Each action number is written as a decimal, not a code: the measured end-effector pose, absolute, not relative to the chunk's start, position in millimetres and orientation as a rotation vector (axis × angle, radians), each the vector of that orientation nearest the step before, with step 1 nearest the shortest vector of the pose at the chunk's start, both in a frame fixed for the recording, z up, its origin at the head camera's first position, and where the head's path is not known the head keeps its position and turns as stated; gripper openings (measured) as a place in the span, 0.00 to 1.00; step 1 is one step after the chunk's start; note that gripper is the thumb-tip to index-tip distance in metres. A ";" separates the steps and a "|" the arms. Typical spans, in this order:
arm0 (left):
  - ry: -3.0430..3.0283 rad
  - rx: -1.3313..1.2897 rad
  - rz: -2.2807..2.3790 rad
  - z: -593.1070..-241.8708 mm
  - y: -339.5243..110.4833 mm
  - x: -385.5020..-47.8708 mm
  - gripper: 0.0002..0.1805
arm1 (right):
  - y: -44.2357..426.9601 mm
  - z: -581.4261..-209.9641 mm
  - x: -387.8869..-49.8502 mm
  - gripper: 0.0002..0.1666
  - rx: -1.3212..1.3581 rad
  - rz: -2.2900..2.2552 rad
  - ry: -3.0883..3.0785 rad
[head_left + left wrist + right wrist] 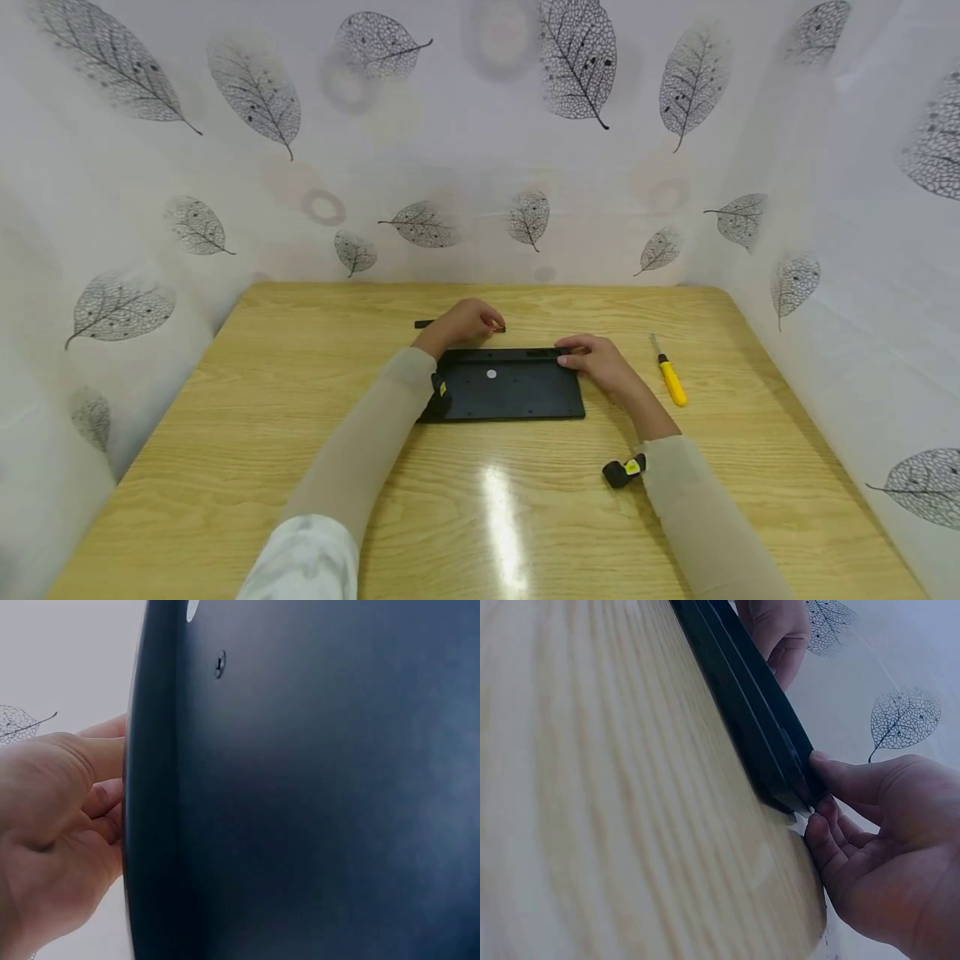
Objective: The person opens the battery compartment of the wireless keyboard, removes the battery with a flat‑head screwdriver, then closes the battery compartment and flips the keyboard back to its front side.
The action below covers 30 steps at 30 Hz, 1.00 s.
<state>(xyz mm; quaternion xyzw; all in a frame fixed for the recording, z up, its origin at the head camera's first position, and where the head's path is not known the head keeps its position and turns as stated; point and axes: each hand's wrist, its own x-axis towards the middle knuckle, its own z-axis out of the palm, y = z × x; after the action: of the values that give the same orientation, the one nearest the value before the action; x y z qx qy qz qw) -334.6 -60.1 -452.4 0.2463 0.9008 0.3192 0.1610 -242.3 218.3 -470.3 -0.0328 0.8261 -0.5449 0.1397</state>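
Right hand (602, 365) is pinching the black panel (517, 393) at one corner — loose pinch risks slipping — left hand (467, 319) is sitting beyond it, grip unclear.

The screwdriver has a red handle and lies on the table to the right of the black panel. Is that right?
Not quite: the screwdriver has a yellow handle, as the head view shows. It does lie on the table to the right of the black panel.
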 end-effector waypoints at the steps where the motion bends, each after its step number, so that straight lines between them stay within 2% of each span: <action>1: 2.571 0.699 0.908 -452.1 -59.7 -334.7 0.14 | 218.2 -470.3 -242.3 0.22 -0.092 -1.576 2.386; 30: 2.543 0.625 0.913 -454.4 -58.1 -337.0 0.16 | 219.2 -471.3 -243.3 0.22 -0.105 -1.558 2.406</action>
<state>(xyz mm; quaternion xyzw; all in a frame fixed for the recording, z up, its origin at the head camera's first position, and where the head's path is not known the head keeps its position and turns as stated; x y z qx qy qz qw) -337.0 -58.1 -454.4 0.2215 0.9014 0.3238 0.1832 -243.3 219.2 -471.3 -0.0364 0.8311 -0.5380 0.1362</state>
